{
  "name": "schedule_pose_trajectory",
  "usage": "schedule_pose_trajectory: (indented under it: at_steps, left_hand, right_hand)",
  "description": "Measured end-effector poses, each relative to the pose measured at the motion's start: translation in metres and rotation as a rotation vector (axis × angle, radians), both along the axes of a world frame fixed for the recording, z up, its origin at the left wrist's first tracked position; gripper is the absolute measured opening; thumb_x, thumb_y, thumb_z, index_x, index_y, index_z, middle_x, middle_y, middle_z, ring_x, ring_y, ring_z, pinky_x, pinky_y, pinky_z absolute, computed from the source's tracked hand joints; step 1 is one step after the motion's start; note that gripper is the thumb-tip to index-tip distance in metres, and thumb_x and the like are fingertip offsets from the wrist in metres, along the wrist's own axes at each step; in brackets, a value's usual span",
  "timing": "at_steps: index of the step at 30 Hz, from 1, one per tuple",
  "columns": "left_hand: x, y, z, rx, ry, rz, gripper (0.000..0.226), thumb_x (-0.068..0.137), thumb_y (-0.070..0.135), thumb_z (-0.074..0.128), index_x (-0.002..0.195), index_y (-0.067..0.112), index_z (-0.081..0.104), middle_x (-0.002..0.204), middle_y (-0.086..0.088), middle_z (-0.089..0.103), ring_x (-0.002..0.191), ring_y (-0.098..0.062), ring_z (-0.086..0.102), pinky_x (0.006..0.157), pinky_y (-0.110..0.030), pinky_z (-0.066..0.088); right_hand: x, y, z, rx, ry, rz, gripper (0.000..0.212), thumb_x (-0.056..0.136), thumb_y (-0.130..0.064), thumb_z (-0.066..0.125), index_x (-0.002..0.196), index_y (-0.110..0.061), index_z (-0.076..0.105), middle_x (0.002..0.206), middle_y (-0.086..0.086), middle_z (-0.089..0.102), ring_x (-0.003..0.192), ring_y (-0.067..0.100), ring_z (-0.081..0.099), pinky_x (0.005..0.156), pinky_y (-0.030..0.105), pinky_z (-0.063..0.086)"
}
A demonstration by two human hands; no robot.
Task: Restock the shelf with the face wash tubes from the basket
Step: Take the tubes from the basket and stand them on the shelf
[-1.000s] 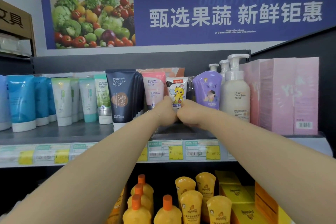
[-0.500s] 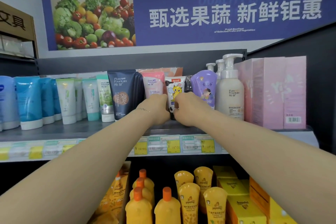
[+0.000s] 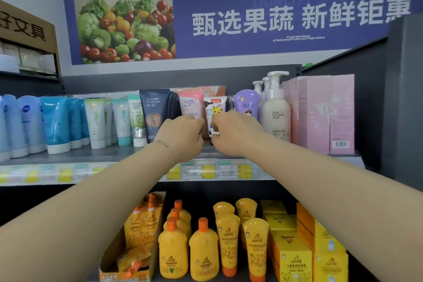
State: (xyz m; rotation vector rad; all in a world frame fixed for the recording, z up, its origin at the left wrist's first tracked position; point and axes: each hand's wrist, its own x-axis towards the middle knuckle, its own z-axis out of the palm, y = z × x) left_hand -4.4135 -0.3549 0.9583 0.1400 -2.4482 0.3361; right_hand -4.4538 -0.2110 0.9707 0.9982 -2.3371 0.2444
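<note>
Cartoon-print face wash tube stands upright on upper shelf, with pink tube at its 9 o'clock and purple bottle at 3 o'clock. Right hand pinches its base with curled fingers. Left hand is curled at its left edge — grip hidden.

The grey shelf holds upright tubes left of the fingers. Right of them stand pump bottles and pink boxes.

Vegetable banner, pump bottles, pink boxes, yellow bottles
</note>
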Motion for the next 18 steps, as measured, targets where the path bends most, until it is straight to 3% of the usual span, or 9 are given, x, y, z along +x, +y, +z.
schedule_pose_trajectory:
  at_steps: [3,9,14,18]
  left_hand:
    - [0.019,0.007,-0.010,-0.033,0.052,-0.017,0.022,0.092,0.032,0.046,0.108,0.020,0.054,0.100,0.000,0.057,0.091,-0.020,0.053,0.081,-0.040,0.049]
    - [0.056,0.011,-0.034,-0.092,0.067,0.010,0.029,0.091,0.034,0.048,0.117,0.021,0.050,0.105,0.001,0.054,0.096,-0.020,0.049,0.081,-0.035,0.045]
    - [0.096,0.002,-0.055,-0.015,0.009,0.034,0.030,0.090,0.032,0.049,0.117,0.020,0.051,0.111,0.000,0.055,0.105,-0.023,0.051,0.085,-0.038,0.044]
    - [0.127,-0.013,-0.080,0.032,-0.061,0.073,0.024,0.089,0.032,0.047,0.109,0.020,0.051,0.105,0.001,0.054,0.101,-0.022,0.051,0.080,-0.036,0.039]
  right_hand:
    - [0.012,0.006,-0.005,0.003,0.072,0.040,0.007,0.089,-0.025,0.049,0.091,-0.020,0.052,0.091,0.002,0.055,0.079,0.023,0.053,0.064,0.031,0.037]
    - [0.035,0.005,-0.028,0.054,0.216,0.189,0.023,0.094,-0.032,0.049,0.111,-0.018,0.055,0.103,0.003,0.056,0.093,0.024,0.059,0.065,0.032,0.039]
    - [0.059,-0.007,-0.055,0.078,0.178,0.227,0.032,0.093,-0.037,0.049,0.119,-0.020,0.055,0.112,0.003,0.058,0.102,0.026,0.060,0.068,0.034,0.039]
    - [0.085,-0.023,-0.077,0.109,0.117,0.235,0.022,0.093,-0.035,0.048,0.105,-0.019,0.056,0.099,0.001,0.054,0.095,0.026,0.059,0.065,0.034,0.044]
